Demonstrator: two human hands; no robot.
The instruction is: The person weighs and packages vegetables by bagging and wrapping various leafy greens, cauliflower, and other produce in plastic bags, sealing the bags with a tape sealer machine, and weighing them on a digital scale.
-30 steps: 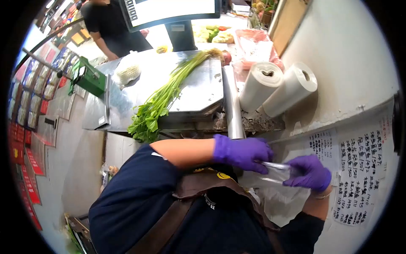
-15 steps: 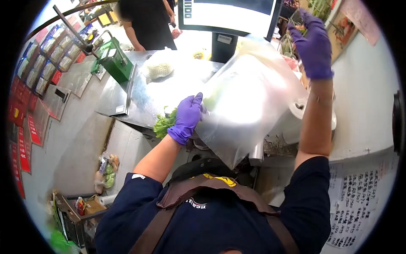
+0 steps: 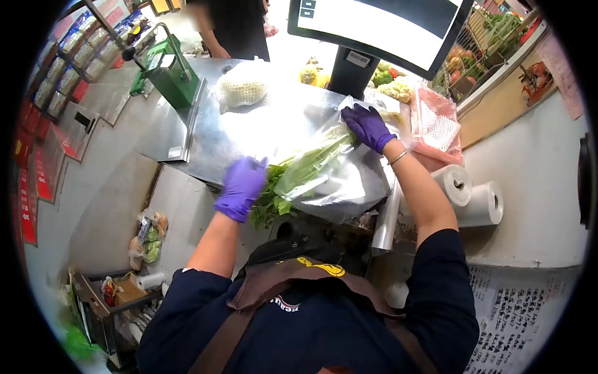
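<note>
A bunch of celery [image 3: 321, 163] lies slantwise on the metal counter, its stalks largely covered by a clear plastic bag [image 3: 349, 190]. Its green leaves [image 3: 269, 202] stick out at the lower left. My right hand [image 3: 369, 126], in a purple glove, is closed on the bag near the upper end of the stalks. Beside the leaves is my left hand [image 3: 242, 187], also gloved; motion blurs its fingers, and whether it holds anything is unclear.
Behind the counter [image 3: 199, 134] stands a monitor [image 3: 380, 28]. A netted white item [image 3: 243, 86] and a green device [image 3: 171, 73] are at the left. Bag rolls [image 3: 479, 204] and a pink-lined basket [image 3: 436, 124] are at the right. A person [image 3: 240, 28] stands beyond the counter.
My hands went from handling film at the right to spreading a bag over the counter. Now the bag lies around the celery, with my right hand lowered onto it and my left hand moved left.
</note>
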